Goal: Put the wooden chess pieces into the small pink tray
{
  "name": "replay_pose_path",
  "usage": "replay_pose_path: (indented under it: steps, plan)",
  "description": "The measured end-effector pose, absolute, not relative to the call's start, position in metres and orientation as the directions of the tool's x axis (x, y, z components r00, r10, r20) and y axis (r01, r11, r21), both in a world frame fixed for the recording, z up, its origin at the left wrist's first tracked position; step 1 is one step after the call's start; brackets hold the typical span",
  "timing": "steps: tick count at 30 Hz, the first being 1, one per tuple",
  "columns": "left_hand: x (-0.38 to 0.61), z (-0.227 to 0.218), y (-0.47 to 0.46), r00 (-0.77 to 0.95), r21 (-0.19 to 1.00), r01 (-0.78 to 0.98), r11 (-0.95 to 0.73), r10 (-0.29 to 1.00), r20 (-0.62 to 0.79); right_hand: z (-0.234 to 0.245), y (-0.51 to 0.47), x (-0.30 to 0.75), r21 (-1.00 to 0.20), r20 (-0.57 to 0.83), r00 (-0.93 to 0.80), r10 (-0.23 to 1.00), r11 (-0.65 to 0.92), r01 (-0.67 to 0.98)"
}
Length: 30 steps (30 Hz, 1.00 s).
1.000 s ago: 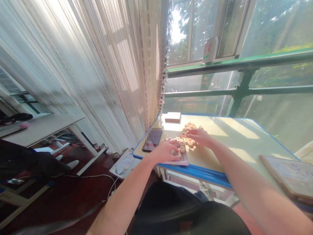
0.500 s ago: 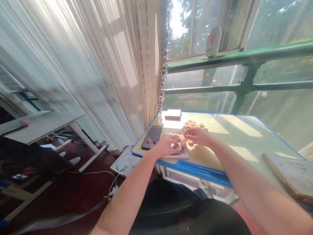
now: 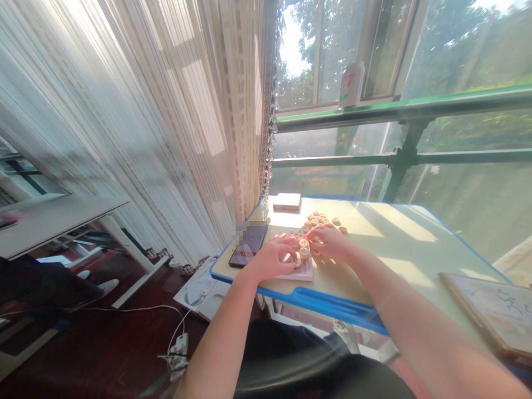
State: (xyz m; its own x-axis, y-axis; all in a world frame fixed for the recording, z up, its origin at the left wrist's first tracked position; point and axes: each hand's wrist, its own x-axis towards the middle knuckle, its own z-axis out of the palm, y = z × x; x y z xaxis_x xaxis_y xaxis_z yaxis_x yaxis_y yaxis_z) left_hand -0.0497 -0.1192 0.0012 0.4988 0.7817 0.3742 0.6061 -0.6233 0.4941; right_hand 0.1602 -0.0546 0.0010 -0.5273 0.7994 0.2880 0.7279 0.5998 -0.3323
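Round wooden Chinese chess pieces (image 3: 303, 253) lie in a group on a pale pink flat box or board (image 3: 306, 274) near the table's front edge. My left hand (image 3: 272, 258) curves around the left side of this group, fingers spread and thumb tip beside the nearest piece (image 3: 296, 261). On the other side, my right hand (image 3: 331, 242) has its fingertips drawn together at the pieces, apparently on one that they partly cover. More loose chess pieces (image 3: 318, 217) lie beyond the right hand on the tabletop. Some pieces are hidden under both hands.
A dark phone or tablet (image 3: 248, 247) lies left of my left hand. A small white box (image 3: 287, 201) stands at the back of the blue-edged table (image 3: 386, 244). A framed board (image 3: 494, 307) is at right. A can (image 3: 350, 84) stands on the window rail; a curtain (image 3: 178, 111) hangs left.
The view has shifted slightly, so the table sits lower and further left. My right hand has come forward over the pieces beside the group. My left hand stays around the pieces.
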Motion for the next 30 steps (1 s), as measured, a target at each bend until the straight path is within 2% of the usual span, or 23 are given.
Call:
replay_pose_path:
  steps: [10, 14, 30]
  plan:
    - [-0.049, 0.005, -0.119, 0.534, 0.506, 0.576, -0.642, 0.764, 0.362, -0.002, -0.05, 0.161, -0.324, 0.429, -0.451, 0.783, 0.599, 0.732]
    - [-0.048, 0.005, -0.12, 0.488, 0.515, 0.62, -0.592, 0.805, 0.338, -0.002, -0.048, 0.163, -0.309, 0.422, -0.433, 0.797, 0.575, 0.758]
    - [-0.047, 0.002, -0.117, 0.51, 0.561, 0.554, -0.614, 0.784, 0.355, -0.006, -0.041, 0.167, -0.283, 0.486, -0.444, 0.753, 0.616, 0.735]
